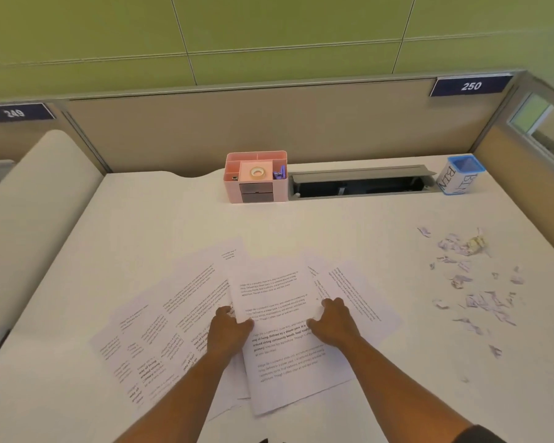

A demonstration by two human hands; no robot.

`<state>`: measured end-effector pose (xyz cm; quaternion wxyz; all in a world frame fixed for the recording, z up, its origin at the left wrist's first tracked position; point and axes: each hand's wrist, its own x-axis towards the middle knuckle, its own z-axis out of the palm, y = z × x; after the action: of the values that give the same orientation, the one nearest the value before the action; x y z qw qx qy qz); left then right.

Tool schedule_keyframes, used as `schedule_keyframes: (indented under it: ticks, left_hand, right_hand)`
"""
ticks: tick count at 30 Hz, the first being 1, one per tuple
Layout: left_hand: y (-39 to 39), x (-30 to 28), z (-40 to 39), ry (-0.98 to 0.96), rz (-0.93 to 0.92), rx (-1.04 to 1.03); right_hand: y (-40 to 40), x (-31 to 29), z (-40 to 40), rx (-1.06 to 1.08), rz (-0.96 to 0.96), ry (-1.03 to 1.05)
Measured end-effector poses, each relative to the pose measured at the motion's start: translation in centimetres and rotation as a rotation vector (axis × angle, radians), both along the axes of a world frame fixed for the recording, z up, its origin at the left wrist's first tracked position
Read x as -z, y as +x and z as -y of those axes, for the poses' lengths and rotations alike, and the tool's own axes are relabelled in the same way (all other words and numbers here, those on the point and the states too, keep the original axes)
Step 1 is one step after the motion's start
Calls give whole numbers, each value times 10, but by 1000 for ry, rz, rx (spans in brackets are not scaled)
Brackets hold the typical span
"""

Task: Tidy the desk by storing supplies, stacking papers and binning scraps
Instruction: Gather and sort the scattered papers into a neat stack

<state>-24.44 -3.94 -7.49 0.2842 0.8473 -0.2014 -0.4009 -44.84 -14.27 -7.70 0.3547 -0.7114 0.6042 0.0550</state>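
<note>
Head view: both hands, left (pixel 229 327) and right (pixel 333 321), pinch the top printed sheet (pixel 282 334) by its edges.

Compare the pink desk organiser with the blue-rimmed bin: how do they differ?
The pink desk organiser is divided into compartments with two grey drawers; the blue-rimmed bin is one open cup labelled BIN. The organiser holds tape and supplies; the bin's contents cannot be seen. Both stand at the desk's back edge.

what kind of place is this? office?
Most likely an open-plan office cubicle: a white desk enclosed by beige partition panels, numbered station plates such as 250, and a cable trough set into the desktop. A pink desk organizer and printed sheets fit that too.
</note>
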Motion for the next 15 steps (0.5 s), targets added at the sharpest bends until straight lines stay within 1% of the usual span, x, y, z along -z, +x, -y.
schedule_keyframes:
  ticks: [3, 5, 10, 15]
  left_hand:
    - [-6, 3, -5, -23, -91, -19]
    - [-10, 3, -8, -41, -111, -5]
    - [-21, -2, -13, -135, -55, -32]
    - [-31, -2, -14, -162, 7, -11]
  right_hand:
    - [-2, 2, 0, 8, 47, 5]
    - [-5, 4, 0, 29, 91, 17]
    - [-12, 8, 0, 103, 189, 21]
    - [-18, 11, -1, 143, 260, 0]
